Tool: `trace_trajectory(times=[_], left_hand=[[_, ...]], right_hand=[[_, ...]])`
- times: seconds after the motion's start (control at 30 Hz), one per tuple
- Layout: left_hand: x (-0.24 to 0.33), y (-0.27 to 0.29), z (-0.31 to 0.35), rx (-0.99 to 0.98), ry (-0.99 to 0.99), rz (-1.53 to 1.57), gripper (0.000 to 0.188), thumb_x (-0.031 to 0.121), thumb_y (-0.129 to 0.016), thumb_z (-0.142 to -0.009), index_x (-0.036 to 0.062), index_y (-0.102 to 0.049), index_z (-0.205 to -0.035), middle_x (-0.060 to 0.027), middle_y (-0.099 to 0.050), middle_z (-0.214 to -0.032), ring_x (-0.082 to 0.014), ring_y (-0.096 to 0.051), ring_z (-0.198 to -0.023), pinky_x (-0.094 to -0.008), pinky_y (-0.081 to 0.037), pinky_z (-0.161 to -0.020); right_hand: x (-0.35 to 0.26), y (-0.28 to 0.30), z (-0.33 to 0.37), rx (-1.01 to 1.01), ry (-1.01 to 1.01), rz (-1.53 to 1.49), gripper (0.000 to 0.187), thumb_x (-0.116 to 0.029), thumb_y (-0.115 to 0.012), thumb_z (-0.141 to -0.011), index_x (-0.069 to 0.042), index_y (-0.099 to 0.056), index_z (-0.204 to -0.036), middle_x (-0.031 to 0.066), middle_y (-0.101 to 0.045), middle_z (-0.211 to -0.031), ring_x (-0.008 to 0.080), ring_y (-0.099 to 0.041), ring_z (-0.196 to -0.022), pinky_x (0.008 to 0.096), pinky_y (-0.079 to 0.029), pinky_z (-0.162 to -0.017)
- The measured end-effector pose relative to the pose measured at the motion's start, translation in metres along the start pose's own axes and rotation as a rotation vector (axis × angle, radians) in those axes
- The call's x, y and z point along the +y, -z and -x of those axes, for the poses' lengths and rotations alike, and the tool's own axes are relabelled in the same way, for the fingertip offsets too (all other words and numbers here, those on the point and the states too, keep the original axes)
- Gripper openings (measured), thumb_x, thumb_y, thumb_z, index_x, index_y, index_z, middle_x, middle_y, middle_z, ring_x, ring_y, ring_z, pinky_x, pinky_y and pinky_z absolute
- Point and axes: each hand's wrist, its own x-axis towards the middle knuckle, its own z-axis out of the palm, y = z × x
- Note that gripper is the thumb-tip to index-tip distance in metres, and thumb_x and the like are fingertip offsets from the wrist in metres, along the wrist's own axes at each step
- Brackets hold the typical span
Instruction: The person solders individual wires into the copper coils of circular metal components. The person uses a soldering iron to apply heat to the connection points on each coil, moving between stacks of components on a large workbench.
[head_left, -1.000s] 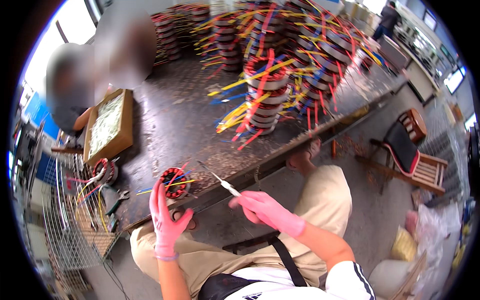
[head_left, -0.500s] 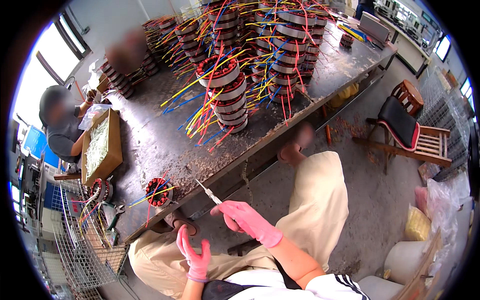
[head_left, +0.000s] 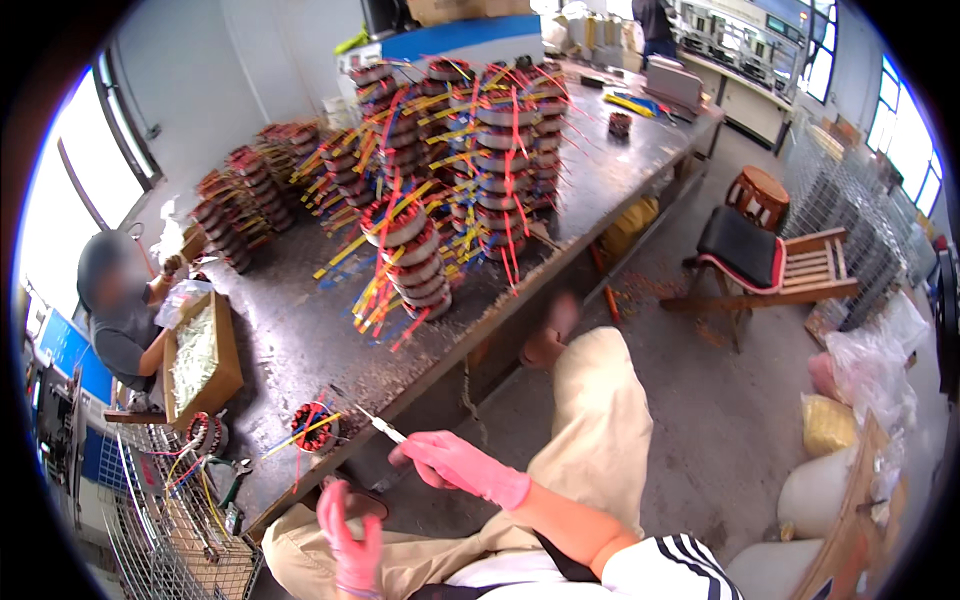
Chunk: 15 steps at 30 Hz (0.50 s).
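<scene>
My right hand (head_left: pixel 460 468), in a pink glove, is closed around a slim pointed tool (head_left: pixel 386 427) with a pale handle; its exact kind is unclear. The tool's thin tip reaches over the table edge toward a small motor stator (head_left: pixel 316 428) with red windings and red, yellow and blue leads. That stator lies near the front edge, touched by neither hand. Low over my lap, my left hand (head_left: pixel 350 540), also in a pink glove, is held up with its fingers extended and nothing in it.
Stacks of wired stators (head_left: pixel 415 265) stand across the metal table (head_left: pixel 300 345). At left are a box of pale strips (head_left: pixel 195 360), another stator (head_left: pixel 207 433), green-handled pliers (head_left: pixel 236 482), a wire basket (head_left: pixel 160 520) and a seated person (head_left: pixel 120 330). A chair (head_left: pixel 745 250) stands at right.
The view has tilted up and shifted, showing more of the back wall. My left hand appears lower and further left. My right hand still grips the tool, its tip now nearer the stator.
</scene>
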Motion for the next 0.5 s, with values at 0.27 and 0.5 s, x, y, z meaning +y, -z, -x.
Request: trace_trajectory(times=[0.27, 0.5], left_hand=[[-0.011, -0.043, 0.019, -0.138, -0.326, 0.001, 0.047, 0.024, -0.065, -0.079, -0.0021, -0.055, -0.117, -0.0181, -0.056, -0.118, -0.0373, -0.055, -0.107, -0.0485, -0.046, -0.092], [0.024, -0.049, 0.057, -0.023, 0.258, 0.254, 0.054, -0.002, -0.063, -0.073, -0.0019, -0.053, -0.126, -0.0178, -0.055, -0.123, -0.0340, -0.052, -0.115, -0.0421, -0.044, -0.099]], right_hand=[[-0.024, 0.014, -0.008, 0.008, -0.069, 0.111, 0.037, -0.036, -0.048, -0.098, -0.002, -0.062, -0.100, -0.0032, -0.045, -0.052, 0.0051, -0.035, -0.043, 0.0225, -0.027, -0.041], [-0.022, 0.012, -0.009, 0.006, -0.142, 0.075, 0.034, -0.033, -0.050, -0.098, -0.002, -0.064, -0.100, -0.0035, -0.047, -0.057, 0.0031, -0.038, -0.047, 0.0205, -0.027, -0.043]])
